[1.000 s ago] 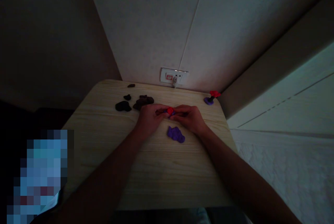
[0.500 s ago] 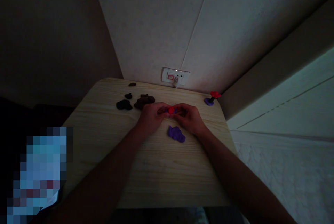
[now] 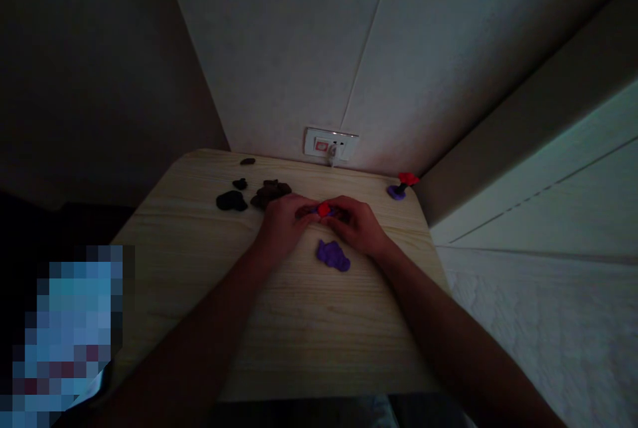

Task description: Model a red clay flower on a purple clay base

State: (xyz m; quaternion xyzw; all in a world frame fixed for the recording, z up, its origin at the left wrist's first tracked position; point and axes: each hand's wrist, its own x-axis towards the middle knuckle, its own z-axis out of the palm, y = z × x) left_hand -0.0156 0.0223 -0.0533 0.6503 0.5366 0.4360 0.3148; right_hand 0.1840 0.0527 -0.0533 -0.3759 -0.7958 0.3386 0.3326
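Note:
Between my two hands is a small red and purple clay piece (image 3: pixel 324 209), its red part facing up. My left hand (image 3: pixel 288 220) pinches it from the left, fingers closed. From the other side my right hand (image 3: pixel 357 220) is closed on it too, the fingertips of both hands almost meeting. Just in front of them a lump of purple clay (image 3: pixel 333 256) lies on the wooden table (image 3: pixel 309 328). Brown clay (image 3: pixel 269 193) sits right behind my left hand, partly covered by it.
Black clay (image 3: pixel 231 201), a smaller black bit (image 3: pixel 240 184) and a brown bit (image 3: pixel 248 161) lie at the back left. A red clay flower on a purple base (image 3: pixel 397 193) stands at the back right corner. A wall socket (image 3: pixel 330 144) with a plug is behind the table.
The whole view has shifted slightly, so things appear a little further left. Both hands keep hold of the red and purple clay piece in nearly the same pose.

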